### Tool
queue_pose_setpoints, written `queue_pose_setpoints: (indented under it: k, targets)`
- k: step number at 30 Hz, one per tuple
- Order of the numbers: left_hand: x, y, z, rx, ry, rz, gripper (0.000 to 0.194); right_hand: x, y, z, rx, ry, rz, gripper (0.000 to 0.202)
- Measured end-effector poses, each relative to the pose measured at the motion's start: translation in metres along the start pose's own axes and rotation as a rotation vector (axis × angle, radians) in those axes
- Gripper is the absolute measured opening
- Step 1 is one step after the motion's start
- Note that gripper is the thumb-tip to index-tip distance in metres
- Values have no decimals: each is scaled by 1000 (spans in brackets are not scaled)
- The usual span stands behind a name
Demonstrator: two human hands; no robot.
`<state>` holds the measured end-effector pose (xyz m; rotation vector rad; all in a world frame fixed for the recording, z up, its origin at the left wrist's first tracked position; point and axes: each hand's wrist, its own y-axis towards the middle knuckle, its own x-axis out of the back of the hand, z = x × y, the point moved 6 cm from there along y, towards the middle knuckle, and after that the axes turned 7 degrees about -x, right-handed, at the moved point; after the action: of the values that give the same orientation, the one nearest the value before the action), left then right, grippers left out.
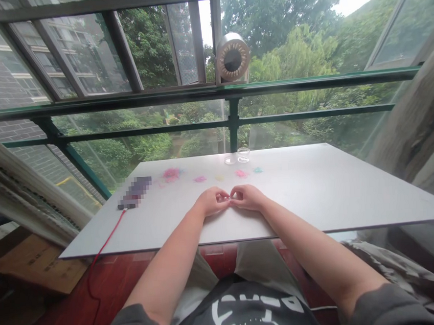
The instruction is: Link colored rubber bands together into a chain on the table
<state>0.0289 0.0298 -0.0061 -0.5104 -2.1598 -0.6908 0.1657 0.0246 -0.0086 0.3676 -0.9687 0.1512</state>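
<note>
Over the white table my left hand and my right hand meet fingertip to fingertip. Thumb and fingers of each are pinched together, and whatever lies between them is too small to make out. Just beyond the hands is a row of small colored piles: a purple-pink pile, a faint yellow pile, a pink pile and a teal pile. Farther left spreads a larger mixed pile, mostly red-pink. The kind of pieces in the piles cannot be told.
Small clear round containers stand at the back edge of the white table. A blurred-out dark device lies at left, its red cable running over the front edge. Beyond are a green railing and windows; a cardboard box sits lower left.
</note>
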Motion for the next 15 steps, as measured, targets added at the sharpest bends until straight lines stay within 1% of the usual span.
queue_pose_setpoints:
  k: [3,7,15]
  targets:
    - [-1,0,4,8,3,-8,28,-1,2,-2,-9,-2,12,18]
    - [-2,1,7,34,-3,-17,24,-1,4,-4,-22,-9,-7,13]
    - [0,0,4,46,24,-20,21,-1,3,-2,8,-46,-41,14]
